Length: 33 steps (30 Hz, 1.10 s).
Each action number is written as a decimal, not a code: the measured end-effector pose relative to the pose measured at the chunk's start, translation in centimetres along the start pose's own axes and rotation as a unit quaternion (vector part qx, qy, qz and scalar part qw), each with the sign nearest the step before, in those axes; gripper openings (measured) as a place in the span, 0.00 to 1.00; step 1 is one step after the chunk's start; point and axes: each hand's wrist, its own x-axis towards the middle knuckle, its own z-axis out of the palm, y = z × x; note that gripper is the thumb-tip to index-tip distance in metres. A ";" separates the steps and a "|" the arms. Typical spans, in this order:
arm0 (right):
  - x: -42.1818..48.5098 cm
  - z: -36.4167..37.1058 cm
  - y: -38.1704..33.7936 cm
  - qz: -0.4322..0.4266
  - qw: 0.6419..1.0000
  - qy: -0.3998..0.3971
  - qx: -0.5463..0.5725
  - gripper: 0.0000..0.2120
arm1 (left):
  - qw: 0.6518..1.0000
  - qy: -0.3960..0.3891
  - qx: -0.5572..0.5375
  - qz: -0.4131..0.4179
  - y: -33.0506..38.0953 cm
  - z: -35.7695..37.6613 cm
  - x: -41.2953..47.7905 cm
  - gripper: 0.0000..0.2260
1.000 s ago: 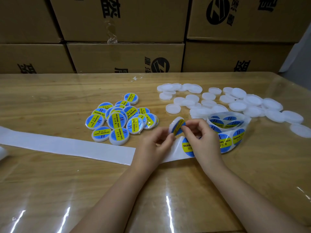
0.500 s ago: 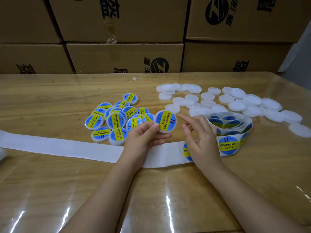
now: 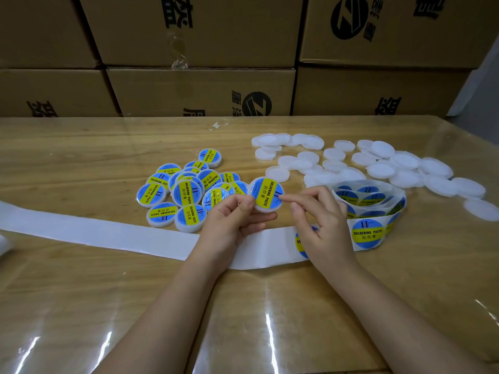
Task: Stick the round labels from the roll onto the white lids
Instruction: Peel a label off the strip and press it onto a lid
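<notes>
1. Labelled lid [image 3: 266, 194] face-up beside labelled pile [image 3: 186, 194]; left hand [image 3: 232, 222] pinches it, thumb on top, fingers beneath.
2. Right hand [image 3: 321, 225] loose, fingers apart, index tip touching lid's right edge.
3. A second ago: lid edge-on, pinched by both hands.

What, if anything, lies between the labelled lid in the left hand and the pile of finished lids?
Nothing visible does. The left hand holds the labelled lid just right of the pile of finished lids; the right hand is on the lid's far side.
</notes>
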 end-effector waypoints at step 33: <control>-0.4 0.6 -0.8 -0.019 0.998 -0.060 -0.010 0.16 | 0.996 -0.082 0.021 0.011 -0.9 0.0 0.1 0.09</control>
